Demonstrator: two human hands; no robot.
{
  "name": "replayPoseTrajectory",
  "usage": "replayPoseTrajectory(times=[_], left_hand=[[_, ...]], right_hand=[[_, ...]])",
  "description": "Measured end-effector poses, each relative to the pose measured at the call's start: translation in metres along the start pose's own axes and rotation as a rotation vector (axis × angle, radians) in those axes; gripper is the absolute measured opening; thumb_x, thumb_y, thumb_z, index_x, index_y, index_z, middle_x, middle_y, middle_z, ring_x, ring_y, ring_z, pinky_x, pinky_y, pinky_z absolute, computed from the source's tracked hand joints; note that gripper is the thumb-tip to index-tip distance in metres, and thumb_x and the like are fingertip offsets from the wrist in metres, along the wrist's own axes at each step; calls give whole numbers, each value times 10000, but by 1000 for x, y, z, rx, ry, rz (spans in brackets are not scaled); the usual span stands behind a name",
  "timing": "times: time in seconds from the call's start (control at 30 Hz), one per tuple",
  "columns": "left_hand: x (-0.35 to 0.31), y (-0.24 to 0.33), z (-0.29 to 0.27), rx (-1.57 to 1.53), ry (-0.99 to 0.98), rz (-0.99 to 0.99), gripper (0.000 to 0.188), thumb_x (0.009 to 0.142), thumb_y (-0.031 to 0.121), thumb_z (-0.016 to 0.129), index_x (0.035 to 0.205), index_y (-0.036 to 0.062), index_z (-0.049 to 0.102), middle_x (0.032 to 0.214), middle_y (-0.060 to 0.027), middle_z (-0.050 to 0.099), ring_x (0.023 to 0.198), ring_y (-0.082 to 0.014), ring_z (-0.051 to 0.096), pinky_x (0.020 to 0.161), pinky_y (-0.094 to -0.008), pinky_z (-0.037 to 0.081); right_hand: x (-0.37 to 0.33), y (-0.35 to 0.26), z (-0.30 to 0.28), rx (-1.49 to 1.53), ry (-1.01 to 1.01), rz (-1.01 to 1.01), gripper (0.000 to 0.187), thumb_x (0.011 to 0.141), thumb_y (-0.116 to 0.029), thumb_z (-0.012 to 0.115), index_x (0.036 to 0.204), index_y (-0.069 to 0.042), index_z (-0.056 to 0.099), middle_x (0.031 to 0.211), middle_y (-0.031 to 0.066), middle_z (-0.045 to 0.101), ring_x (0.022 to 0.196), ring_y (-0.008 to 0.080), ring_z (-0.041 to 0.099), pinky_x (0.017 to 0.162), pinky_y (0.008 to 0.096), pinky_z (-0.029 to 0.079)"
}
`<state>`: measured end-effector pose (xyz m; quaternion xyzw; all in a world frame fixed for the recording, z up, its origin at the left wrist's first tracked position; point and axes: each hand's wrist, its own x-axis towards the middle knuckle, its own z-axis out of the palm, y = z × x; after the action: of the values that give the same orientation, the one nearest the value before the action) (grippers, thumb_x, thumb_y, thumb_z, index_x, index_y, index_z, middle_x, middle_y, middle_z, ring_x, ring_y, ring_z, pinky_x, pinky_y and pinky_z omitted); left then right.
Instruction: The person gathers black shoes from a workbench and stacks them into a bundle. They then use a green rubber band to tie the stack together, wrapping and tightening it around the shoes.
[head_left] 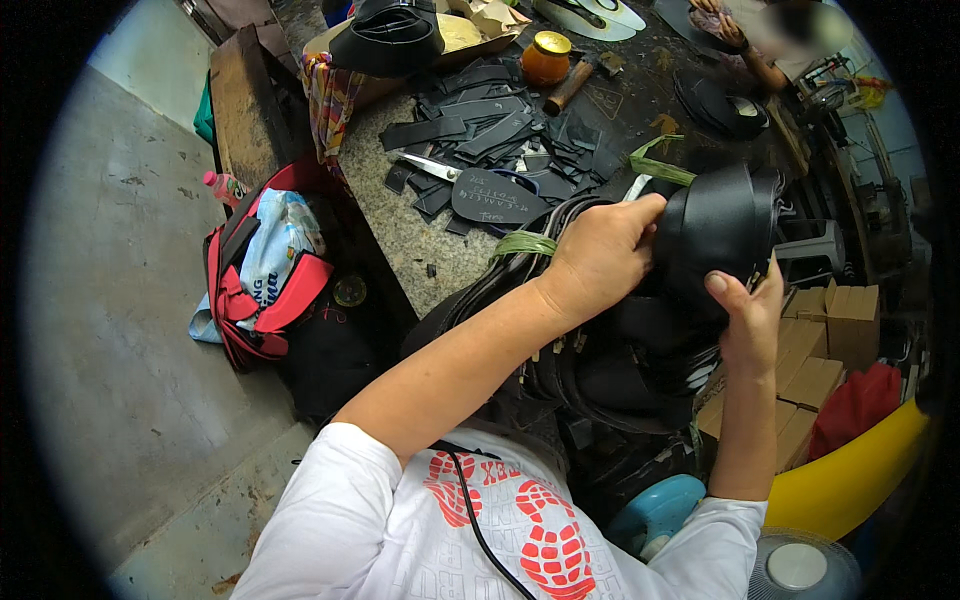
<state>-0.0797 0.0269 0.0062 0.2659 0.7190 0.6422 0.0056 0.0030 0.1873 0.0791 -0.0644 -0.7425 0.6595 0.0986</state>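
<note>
Black stack (715,215), bent into a curve: how many of those are in hand?

One. Layers show along its frayed right edge, too tightly set to count.

And where does it sit against the fingers?

Between the two hands, above the wearer's lap. The right hand (752,315) grasps its lower right part, with the thumb laid on the near face and the other fingers mostly hidden round the far side. The left hand (605,255) is at its left edge, fingers curled in; I cannot tell whether they grip the stack or something hidden there.

What lies under it?

A larger black bundle (650,385) of layered pieces, beneath and nearer the body. I see two green ties: one green band (525,244) across layered pieces just left of the left hand, and one looped green strip (662,165) beyond the hands, near the stack's top left.

Count the table for me.

One jar (546,60), orange with a yellowish lid; one wooden stick (569,88) beside it; one pair of scissors (432,166); one rounded black template (497,197) with pale writing. The black scraps (490,115) are heaped, too many to count.

Anyone else?

One co-worker's hand (718,22) at the far side, well apart from the stack.
</note>
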Motion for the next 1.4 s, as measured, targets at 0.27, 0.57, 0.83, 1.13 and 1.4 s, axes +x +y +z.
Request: replayPoseTrajectory(times=[0.27,0.57,0.83,1.13,1.4], left_hand=[[-1,-5,-8,5,-148,348,166,805,22,668,969,29,690,954,-153,660,863,-386,655,755,-394,530],[-15,19,-12,-404,159,207,372,995,255,575,1114,-91,644,936,-250,702,899,-398,696,805,-426,551],[-26,45,-26,288,-128,222,896,882,746,518,1194,-93,571,882,-262,704,917,-424,705,789,-486,569],[-33,51,-28,210,-47,90,500,936,381,585,1274,12,595,982,-282,704,987,-407,702,883,-422,542],[-41,61,-36,312,-37,90,488,895,349,537,1272,42,577,940,-296,697,941,-462,684,869,-510,544]], right_hand=[[-2,-31,-8,-336,-51,-125,523,758,-165,770,1196,54,586,1028,98,690,907,159,681,855,281,546],[-22,-46,14,-641,-102,-113,472,757,-138,767,1163,51,618,979,56,699,838,107,659,751,250,548],[-43,-34,36,-1246,-130,-379,406,707,-241,850,974,-6,655,803,156,647,699,290,634,647,363,502],[-27,-36,4,43,-28,-203,259,959,-132,640,1193,-23,625,1059,89,695,847,119,650,785,270,546],[-36,-62,21,268,-382,-303,633,977,-41,599,1545,-124,333,1152,202,659,568,58,482,544,227,480]])
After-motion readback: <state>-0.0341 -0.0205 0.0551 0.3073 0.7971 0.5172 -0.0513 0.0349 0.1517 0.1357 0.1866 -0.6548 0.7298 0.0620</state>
